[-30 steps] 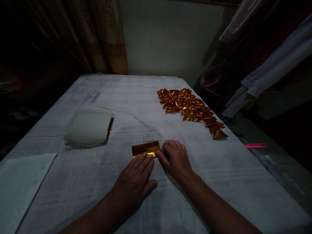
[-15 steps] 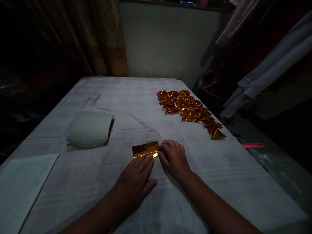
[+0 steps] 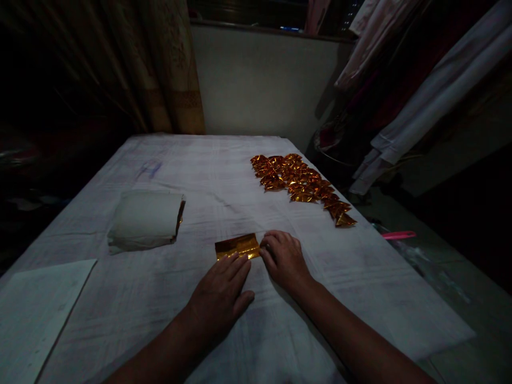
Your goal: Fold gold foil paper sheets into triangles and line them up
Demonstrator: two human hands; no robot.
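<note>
I see my left hand (image 3: 221, 292) lying flat, open, fingertips pressing the gold foil (image 3: 237, 246); my right hand (image 3: 285, 258) pinches its right end.

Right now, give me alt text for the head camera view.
Two hands, left and right, press a gold foil strip flat on a white-clothed table. Folded foil pieces lie far right, a white stack left.
</note>
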